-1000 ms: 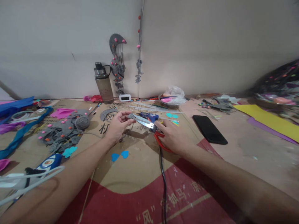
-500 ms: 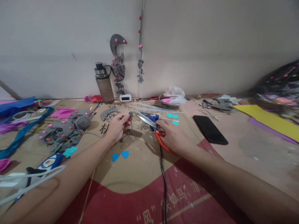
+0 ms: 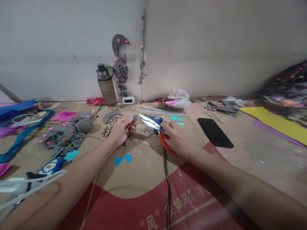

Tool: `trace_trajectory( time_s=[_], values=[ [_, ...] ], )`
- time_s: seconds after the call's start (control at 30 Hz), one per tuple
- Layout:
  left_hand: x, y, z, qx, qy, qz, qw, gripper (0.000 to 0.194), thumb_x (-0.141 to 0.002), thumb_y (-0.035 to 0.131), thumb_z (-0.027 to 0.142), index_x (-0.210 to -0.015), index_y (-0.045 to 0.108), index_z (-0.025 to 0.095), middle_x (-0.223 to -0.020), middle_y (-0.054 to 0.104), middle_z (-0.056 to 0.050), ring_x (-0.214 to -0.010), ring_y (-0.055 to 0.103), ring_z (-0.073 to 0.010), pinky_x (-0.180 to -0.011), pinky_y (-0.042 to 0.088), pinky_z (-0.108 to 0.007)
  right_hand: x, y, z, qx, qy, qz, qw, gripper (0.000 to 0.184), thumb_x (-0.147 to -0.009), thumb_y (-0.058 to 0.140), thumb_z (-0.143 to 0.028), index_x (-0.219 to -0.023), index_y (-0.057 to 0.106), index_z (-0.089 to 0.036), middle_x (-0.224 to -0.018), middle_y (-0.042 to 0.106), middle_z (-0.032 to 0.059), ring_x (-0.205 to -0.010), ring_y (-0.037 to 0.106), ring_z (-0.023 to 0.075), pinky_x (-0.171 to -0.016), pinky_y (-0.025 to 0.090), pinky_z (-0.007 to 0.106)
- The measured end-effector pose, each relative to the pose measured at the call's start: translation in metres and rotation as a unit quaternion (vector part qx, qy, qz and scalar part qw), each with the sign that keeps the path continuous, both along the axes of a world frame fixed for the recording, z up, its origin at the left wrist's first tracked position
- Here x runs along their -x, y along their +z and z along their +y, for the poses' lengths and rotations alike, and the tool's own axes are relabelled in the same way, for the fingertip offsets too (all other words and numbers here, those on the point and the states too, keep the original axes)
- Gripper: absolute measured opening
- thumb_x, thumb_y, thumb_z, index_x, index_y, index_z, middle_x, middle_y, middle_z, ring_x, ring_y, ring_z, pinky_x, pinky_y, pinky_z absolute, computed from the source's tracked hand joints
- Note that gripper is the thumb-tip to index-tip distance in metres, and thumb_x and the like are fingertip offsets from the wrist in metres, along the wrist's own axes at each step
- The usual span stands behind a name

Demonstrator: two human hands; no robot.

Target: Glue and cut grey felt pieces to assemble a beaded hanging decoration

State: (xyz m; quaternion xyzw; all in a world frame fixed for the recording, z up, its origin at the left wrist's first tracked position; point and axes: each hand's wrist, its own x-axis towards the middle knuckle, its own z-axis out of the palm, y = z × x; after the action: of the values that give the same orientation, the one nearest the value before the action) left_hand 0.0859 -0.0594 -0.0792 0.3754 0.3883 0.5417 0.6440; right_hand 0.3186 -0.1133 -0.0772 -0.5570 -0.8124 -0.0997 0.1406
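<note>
My left hand (image 3: 121,129) pinches a small grey felt piece (image 3: 134,118) between thumb and fingers, just above the cardboard. My right hand (image 3: 177,139) grips red-handled scissors (image 3: 153,124); their steel blades stand apart and point left at the felt piece, a short gap away. A blue glue gun (image 3: 157,120) lies just behind the blades, and its black cord (image 3: 166,179) runs toward me between my arms.
Grey felt shapes with pink dots and a yarn ball (image 3: 84,125) lie to the left. Two blue hearts (image 3: 122,159) sit near my left wrist. A black phone (image 3: 215,132) lies to the right, yellow sheets (image 3: 278,124) farther right. A bottle (image 3: 105,85) and a small clock (image 3: 128,100) stand by the wall.
The scissors came off the felt piece and drew slightly right, blades now apart. My left hand curled in and kept the small grey piece pinched.
</note>
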Motion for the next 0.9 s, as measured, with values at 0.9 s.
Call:
trace_trajectory(
  time_s=[0.9],
  values=[
    [0.0,-0.0052,-0.0002,-0.05,-0.055,0.023,0.997,0.028,-0.065,0.074,0.022,-0.09,0.064,0.013,-0.069,0.065,-0.003,-0.051,0.051,-0.0053,-0.049,0.042,-0.017,-0.0013,-0.0041,0.0014,-0.042,0.015,-0.026,0.999,0.036,-0.087,0.043,-0.028,-0.121,0.05,-0.019,-0.096,0.053,0.0107,-0.079,0.05,0.0199,-0.063,0.034,0.029]
  ],
)
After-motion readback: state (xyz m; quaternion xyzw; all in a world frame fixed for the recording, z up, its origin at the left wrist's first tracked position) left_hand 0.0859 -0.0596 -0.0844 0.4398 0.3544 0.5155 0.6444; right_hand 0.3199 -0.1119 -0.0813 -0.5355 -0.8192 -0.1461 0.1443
